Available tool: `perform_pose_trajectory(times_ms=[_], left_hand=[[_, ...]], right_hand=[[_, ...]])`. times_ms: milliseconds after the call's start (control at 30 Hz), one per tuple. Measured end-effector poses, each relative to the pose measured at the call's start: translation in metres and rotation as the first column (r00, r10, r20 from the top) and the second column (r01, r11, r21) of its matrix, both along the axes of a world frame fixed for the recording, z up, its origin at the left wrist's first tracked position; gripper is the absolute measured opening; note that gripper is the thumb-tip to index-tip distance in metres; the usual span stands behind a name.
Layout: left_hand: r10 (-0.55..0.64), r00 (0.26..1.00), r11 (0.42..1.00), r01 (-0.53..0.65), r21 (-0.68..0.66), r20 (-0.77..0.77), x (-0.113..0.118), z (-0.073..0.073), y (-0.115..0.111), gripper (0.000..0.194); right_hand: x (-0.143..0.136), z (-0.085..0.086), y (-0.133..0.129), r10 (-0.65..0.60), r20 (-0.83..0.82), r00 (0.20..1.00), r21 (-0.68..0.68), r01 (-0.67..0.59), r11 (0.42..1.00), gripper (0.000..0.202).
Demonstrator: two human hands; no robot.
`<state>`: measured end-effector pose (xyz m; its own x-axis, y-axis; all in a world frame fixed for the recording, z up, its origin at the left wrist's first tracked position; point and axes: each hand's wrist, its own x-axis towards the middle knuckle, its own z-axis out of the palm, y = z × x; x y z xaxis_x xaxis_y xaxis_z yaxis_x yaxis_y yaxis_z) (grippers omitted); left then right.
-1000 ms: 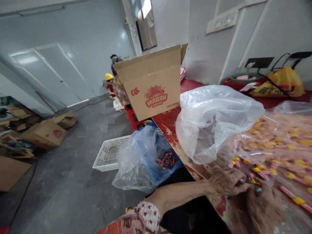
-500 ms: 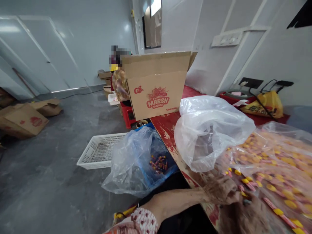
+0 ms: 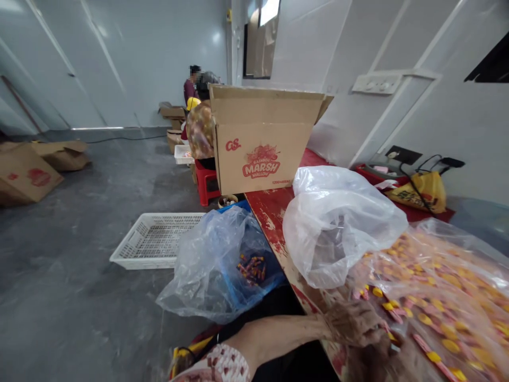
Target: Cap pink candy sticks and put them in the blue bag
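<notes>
Two hands work at the near edge of the red table [image 3: 274,204]. The left hand [image 3: 352,324] is curled shut among the pink-and-yellow wrapped candies [image 3: 387,307] spilling from the big clear candy bag [image 3: 445,286]; it seems to pinch one or more of them, though which it grips cannot be told. The right hand [image 3: 382,361] lies just below and beside the left, blurred and partly cut off by the frame edge, so whether it is open or closed cannot be told.

Compared with a second ago, the hands have hardly shifted against the candies; the left hand stays bunched at the same spot on the pile. What changed is the view: the head has turned, so everything slid leftward and downward in the picture, and more of the wall shows.

Beyond the left hand sits an empty-looking crumpled plastic bag [image 3: 338,228], and farther off the open MARSH MALLOW carton [image 3: 258,154]. To the left of the forearm, off the table, hangs a blue-lined bag [image 3: 222,265] holding a few candies, with a white plastic crate [image 3: 155,244] on the floor past it. Another person [image 3: 199,122] sits far behind.
</notes>
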<state>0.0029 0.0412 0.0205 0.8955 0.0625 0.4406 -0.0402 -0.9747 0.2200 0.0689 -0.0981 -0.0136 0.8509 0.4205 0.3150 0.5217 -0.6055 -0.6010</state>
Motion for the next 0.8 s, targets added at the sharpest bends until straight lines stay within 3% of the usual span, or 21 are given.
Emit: perform_pose_trajectory(times_ms=[100, 200, 300, 400, 533, 600, 700, 800], left_hand=[[0.008, 1.0, 0.997, -0.008, -0.074, 0.003, 0.004, -0.016, 0.001, 0.019], [0.024, 1.0, 0.985, -0.026, -0.172, -0.014, 0.003, -0.023, 0.002, 0.017], [0.107, 0.994, 0.947, -0.106, -0.302, -0.014, -0.001, -0.028, 0.006, 0.022], [0.176, 0.984, 0.917, -0.164, -0.364, 0.0, -0.006, -0.034, 0.007, 0.027], [0.082, 0.996, 0.937, -0.063, -0.343, 0.041, -0.005, -0.042, 0.005, 0.02], [0.05, 0.997, 0.914, -0.025, -0.406, 0.05, -0.004, -0.041, 0.006, 0.016], [0.12, 0.992, 0.799, -0.075, -0.596, 0.035, -0.006, -0.032, 0.01, 0.014], [0.208, 0.978, 0.575, -0.146, -0.805, -0.028, -0.01, -0.021, 0.016, 0.024]], right_hand=[[0.008, 0.013, 0.018, -0.154, 0.057, 0.986, 0.087, 0.149, 0.985, 0.063], [0.015, 0.023, 0.041, -0.14, 0.134, 0.981, 0.213, 0.11, 0.971, 0.069], [0.014, 0.025, 0.059, -0.149, 0.07, 0.986, 0.271, 0.125, 0.954, 0.067], [0.013, 0.016, 0.067, -0.155, -0.074, 0.985, 0.361, 0.172, 0.917, 0.063], [0.024, -0.003, 0.067, -0.172, -0.149, 0.974, 0.354, 0.215, 0.91, 0.058], [0.031, -0.012, 0.067, -0.171, -0.15, 0.974, 0.318, 0.212, 0.924, 0.055], [0.037, -0.018, 0.072, -0.204, -0.102, 0.974, 0.329, 0.227, 0.917, 0.051], [0.036, -0.02, 0.078, -0.188, -0.144, 0.972, 0.391, 0.23, 0.891, 0.042]])
